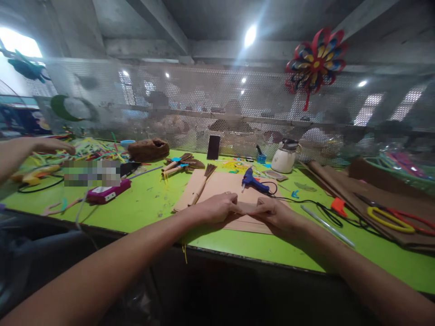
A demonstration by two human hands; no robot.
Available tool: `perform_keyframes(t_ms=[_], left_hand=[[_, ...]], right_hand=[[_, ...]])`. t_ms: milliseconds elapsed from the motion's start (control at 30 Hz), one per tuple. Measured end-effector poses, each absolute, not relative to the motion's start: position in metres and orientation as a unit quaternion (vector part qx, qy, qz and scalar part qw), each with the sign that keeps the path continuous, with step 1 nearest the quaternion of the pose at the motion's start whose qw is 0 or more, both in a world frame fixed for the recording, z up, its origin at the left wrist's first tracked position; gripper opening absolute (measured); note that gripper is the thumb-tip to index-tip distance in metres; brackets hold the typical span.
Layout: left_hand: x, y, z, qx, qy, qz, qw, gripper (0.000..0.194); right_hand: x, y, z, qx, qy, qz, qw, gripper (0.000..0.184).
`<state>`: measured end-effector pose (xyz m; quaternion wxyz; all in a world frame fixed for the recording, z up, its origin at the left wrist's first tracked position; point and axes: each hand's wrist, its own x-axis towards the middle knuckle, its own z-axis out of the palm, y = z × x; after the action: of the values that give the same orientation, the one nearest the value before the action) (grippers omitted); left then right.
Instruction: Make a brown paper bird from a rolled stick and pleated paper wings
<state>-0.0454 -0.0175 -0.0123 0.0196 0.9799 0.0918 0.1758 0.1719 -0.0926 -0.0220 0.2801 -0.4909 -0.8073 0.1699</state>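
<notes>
Over the near part of some brown paper sheets, both hands work close together. My left hand is closed in a pinch on one end of a small brown paper piece. The other end is pinched by my right hand, its fingers bent inward. Just beyond my hands, a blue glue gun rests on the sheets with its nozzle toward me. Left of it lies a rolled brown paper stick with a dark fringed end.
More fringed paper rolls lie further back. A purple power strip is at left, near another person's arm. On the right are a silver pen, black cable, scissors and brown paper. A white jug stands behind.
</notes>
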Motion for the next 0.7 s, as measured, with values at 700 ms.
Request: perform_keyframes(t_ms=[700], left_hand=[[-0.054,-0.02,-0.009,0.979,0.041,0.145,-0.14,0.02]], right_hand=[[0.162,-0.113,-0.033,-0.469,-0.857,-0.134,0.164,0.026]])
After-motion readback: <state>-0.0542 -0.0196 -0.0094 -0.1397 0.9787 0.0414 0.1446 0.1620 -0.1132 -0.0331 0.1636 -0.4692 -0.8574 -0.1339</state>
